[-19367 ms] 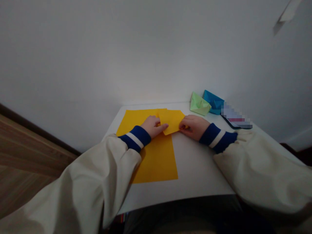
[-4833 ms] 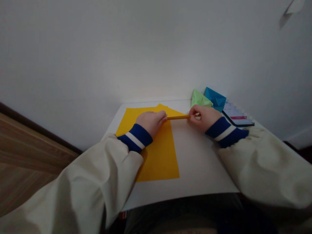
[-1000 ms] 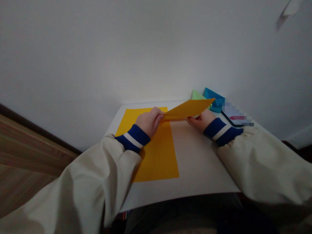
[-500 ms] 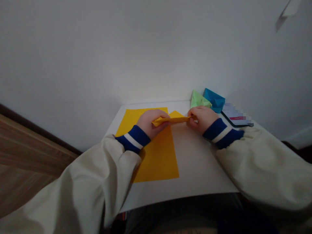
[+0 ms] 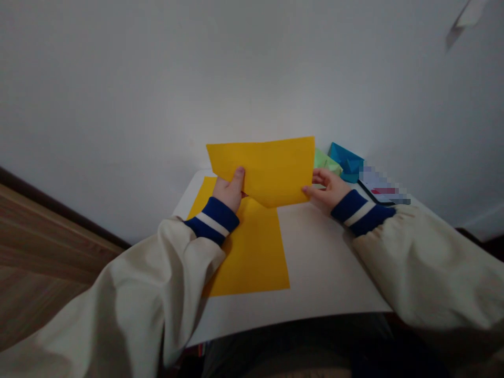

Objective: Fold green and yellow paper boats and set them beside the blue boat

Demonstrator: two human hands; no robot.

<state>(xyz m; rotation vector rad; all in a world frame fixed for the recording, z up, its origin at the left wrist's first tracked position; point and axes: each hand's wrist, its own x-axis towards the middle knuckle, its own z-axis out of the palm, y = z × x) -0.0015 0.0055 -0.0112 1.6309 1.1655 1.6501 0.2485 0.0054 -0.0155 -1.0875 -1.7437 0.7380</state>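
A folded yellow paper (image 5: pixel 268 168) stands upright in the air above the far half of the white table (image 5: pixel 326 262), its flat face toward me. My left hand (image 5: pixel 230 190) pinches its lower left edge, thumb on the front. My right hand (image 5: pixel 326 186) pinches its lower right corner. A flat yellow sheet (image 5: pixel 252 252) lies on the table under my left hand and forearm.
A green folded paper boat (image 5: pixel 326 161) and a blue one (image 5: pixel 346 160) sit at the table's far right by the wall. A phone (image 5: pixel 384 190) lies just right of them. Wooden floor shows at the left beyond the table's edge.
The folded yellow paper was low and nearly edge-on between my hands half a second ago; now it is raised and turned upright, its broad face toward me. Both hands have kept hold.
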